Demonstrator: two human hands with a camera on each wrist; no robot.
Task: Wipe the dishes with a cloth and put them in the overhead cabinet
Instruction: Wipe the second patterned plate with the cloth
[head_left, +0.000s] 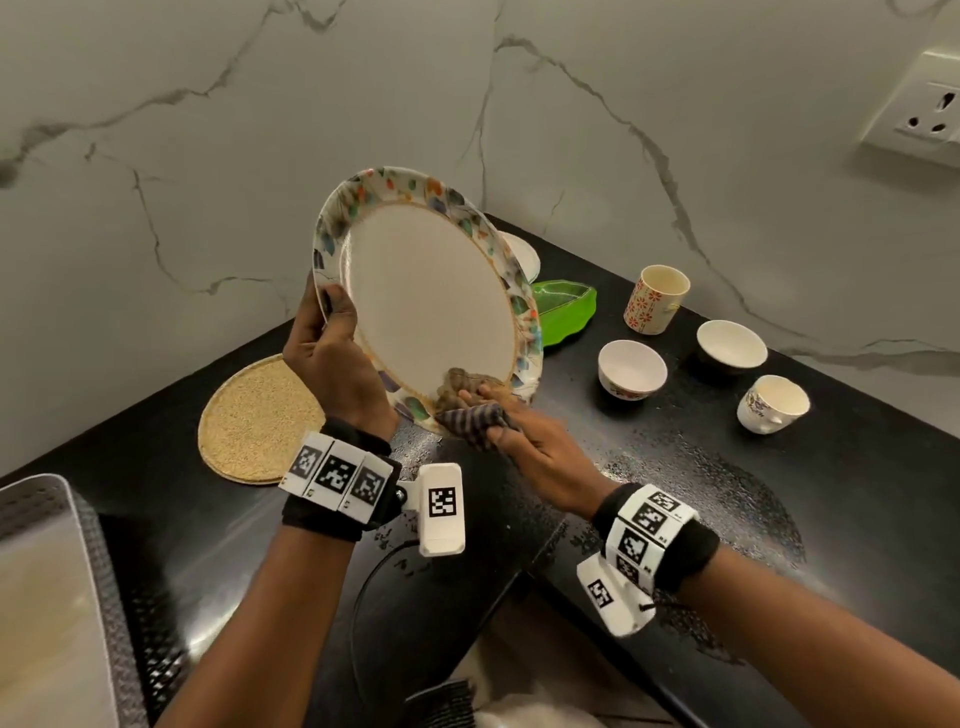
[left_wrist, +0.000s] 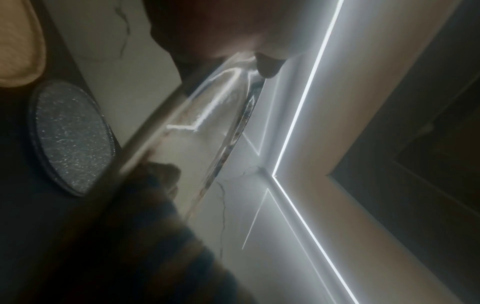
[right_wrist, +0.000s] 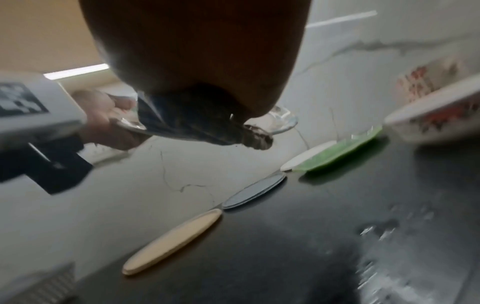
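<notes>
A white plate (head_left: 426, 296) with a coloured floral rim is held up, tilted, above the black counter. My left hand (head_left: 332, 322) grips its left rim, thumb on the face and fingers behind. My right hand (head_left: 493, 415) holds a bunched dark striped cloth (head_left: 470, 415) and presses it on the plate's lower rim. In the left wrist view the plate (left_wrist: 207, 115) shows nearly edge-on, with the cloth (left_wrist: 155, 205) dark below it. The right wrist view has the cloth (right_wrist: 197, 123) under my palm against the plate rim (right_wrist: 280, 119).
To the right on the counter stand a flowered cup (head_left: 655, 299), two small bowls (head_left: 631, 369) (head_left: 730, 345) and another cup (head_left: 772, 402). A green leaf dish (head_left: 566, 306) and a white plate (head_left: 522, 254) lie behind. A woven mat (head_left: 254, 421) lies left, a rack (head_left: 52, 597) at bottom left.
</notes>
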